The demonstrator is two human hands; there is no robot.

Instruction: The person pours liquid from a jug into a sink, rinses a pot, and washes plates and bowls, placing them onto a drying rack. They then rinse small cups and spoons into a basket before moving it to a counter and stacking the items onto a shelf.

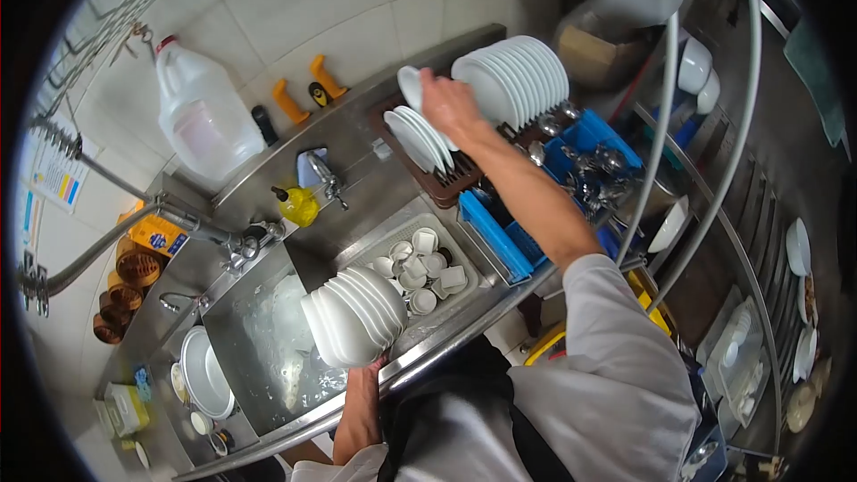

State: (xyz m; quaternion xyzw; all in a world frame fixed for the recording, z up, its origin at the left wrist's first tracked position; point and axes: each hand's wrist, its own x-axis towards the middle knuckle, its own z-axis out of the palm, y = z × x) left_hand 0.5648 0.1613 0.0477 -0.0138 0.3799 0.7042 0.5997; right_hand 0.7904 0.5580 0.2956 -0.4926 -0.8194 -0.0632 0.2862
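Note:
My left hand (366, 369) is under a tilted stack of white bowls (353, 317), mostly hidden behind it, and supports it over the edge of the sink. The bowls are nested on their sides. My right hand (451, 112) reaches over to the brown dish rack (446, 195), its fingers closed and slightly blurred on the edge of a small white dish (410, 87). Right below this hand, several small white plates (416, 140) stand in the rack. To its right is a row of larger white plates (511, 80).
A sink basin (234, 339) holds water. A tray (473, 290) of small white cups lies beside the bowls. Blue bins (594, 138) hold cutlery. A yellow spray bottle (296, 205) and a tap (328, 186) stand behind. Pale vertical pipes (662, 125) rise at right.

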